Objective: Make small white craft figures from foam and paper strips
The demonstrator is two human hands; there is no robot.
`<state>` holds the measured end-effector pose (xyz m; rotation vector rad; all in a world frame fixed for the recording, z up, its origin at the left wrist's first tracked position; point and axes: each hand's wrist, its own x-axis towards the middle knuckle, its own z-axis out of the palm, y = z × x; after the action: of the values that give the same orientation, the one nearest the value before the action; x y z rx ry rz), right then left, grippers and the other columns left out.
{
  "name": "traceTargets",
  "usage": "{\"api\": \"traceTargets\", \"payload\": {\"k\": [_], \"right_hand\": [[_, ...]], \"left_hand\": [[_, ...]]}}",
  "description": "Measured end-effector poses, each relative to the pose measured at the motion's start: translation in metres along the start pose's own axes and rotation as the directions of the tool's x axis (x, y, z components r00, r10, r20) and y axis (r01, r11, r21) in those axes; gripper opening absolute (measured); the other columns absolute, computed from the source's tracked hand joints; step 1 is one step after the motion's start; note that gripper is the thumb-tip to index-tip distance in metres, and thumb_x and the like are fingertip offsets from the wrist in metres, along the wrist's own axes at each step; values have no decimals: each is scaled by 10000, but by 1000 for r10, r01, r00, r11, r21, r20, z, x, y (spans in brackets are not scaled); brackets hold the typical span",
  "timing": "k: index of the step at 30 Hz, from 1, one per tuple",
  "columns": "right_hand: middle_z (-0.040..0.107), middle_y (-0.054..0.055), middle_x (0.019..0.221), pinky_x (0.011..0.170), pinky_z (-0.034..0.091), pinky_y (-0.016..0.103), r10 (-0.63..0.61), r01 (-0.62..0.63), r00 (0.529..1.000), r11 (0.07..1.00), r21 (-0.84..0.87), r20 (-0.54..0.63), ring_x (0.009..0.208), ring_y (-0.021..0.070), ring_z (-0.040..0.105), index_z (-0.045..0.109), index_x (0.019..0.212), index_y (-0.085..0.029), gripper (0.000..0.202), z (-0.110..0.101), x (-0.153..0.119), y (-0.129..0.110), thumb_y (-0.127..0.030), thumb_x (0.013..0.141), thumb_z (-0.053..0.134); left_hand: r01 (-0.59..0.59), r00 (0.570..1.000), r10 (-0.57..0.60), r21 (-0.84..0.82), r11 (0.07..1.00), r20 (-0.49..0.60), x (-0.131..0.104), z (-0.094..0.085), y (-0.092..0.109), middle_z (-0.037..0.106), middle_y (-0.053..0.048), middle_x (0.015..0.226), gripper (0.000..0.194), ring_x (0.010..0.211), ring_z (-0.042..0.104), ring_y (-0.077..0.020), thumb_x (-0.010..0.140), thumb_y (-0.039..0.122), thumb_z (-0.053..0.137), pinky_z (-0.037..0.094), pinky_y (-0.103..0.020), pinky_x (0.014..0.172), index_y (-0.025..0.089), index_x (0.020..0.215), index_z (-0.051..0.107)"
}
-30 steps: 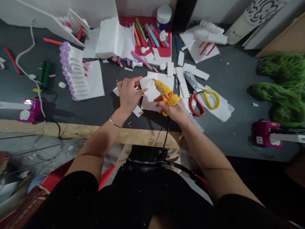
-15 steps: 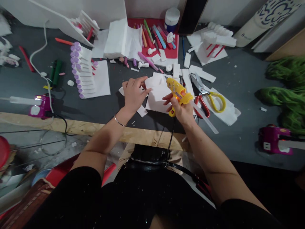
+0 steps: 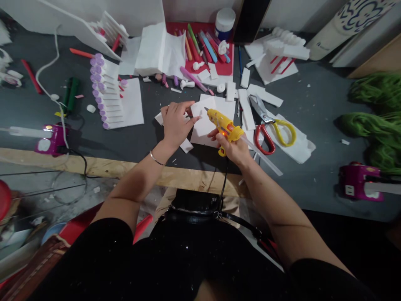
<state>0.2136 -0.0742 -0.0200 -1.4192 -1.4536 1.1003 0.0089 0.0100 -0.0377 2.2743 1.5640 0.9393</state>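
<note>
My right hand [image 3: 237, 149] is wrapped round the handle of a yellow glue gun [image 3: 222, 120]. A clear glue stick [image 3: 266, 159] sticks out of the gun's back, and its nozzle points left, toward my left hand [image 3: 176, 126]. Between my left thumb and fingers is the edge of a small white sheet [image 3: 203, 108], tilted up over a larger white sheet [image 3: 203, 136] on the table. I cannot tell whether the nozzle touches the small sheet. White strips [image 3: 187, 146] lie under and beside my left hand.
Scissors [image 3: 265, 119] with red and yellow handles lie to the right among white offcuts. Further back are pens [image 3: 200, 46] on a red sheet and a white-lidded jar [image 3: 224, 24]. Purple-tipped white rolls [image 3: 108, 94] sit left. Purple power adapters [image 3: 52, 140] stand at both sides, green yarn [image 3: 374, 117] far right.
My right hand has brought the glue gun left and slightly down, so the nozzle is closer to the small white sheet. My left hand stays almost still.
</note>
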Motion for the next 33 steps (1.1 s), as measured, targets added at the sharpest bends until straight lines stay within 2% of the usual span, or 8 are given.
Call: {"api": "traceTargets", "payload": {"k": [5, 13, 18, 26, 33], "right_hand": [[736, 29, 891, 872, 638, 542, -20, 21, 1000, 995, -94, 15, 830, 267, 736, 736, 883, -283, 445, -1, -1, -9, -711, 853, 614], [702, 58, 921, 911, 621, 558, -100, 107, 993, 985, -134, 59, 908, 283, 714, 716, 898, -316, 372, 4, -2, -9, -666, 892, 589], [655, 64, 838, 882, 616, 571, -123, 124, 992, 969, -213, 16, 884, 297, 703, 716, 920, -295, 419, 6, -1, -2, -665, 939, 518], [630, 60, 820, 830, 615, 562, -151, 136, 988, 952, -274, -33, 842, 286, 680, 661, 842, -282, 440, 8, -1, 0, -666, 951, 475], [630, 65, 783, 767, 589, 521, -195, 171, 980, 934, -315, -44, 801, 276, 662, 588, 758, -287, 565, 11, -1, -4, -784, 932, 383]], "left_hand": [[5, 1000, -5, -30, 1000, -4, -1, -1, 2, 768, -53, 1040, 646, 1079, 668, -277, 957, 797, 415, 387, -475, 1073, 283, 1257, 665], [31, 1000, -31, -71, 997, -1, 0, -2, 1, 770, -59, 1037, 610, 1079, 666, -292, 963, 773, 443, 387, -502, 1079, 290, 1263, 663], [28, 1000, -27, -56, 998, 15, 1, -3, 3, 761, -57, 1054, 572, 1066, 675, -290, 982, 731, 456, 383, -509, 1090, 291, 1290, 650], [-12, 999, 14, -74, 997, 30, -1, -2, 2, 758, -44, 1030, 577, 1028, 684, -269, 969, 752, 468, 418, -493, 1071, 299, 1267, 666], [-20, 999, 23, -65, 998, 43, -2, -1, 3, 762, -48, 1039, 591, 1031, 679, -263, 989, 750, 410, 427, -475, 1046, 303, 1287, 656]]}}
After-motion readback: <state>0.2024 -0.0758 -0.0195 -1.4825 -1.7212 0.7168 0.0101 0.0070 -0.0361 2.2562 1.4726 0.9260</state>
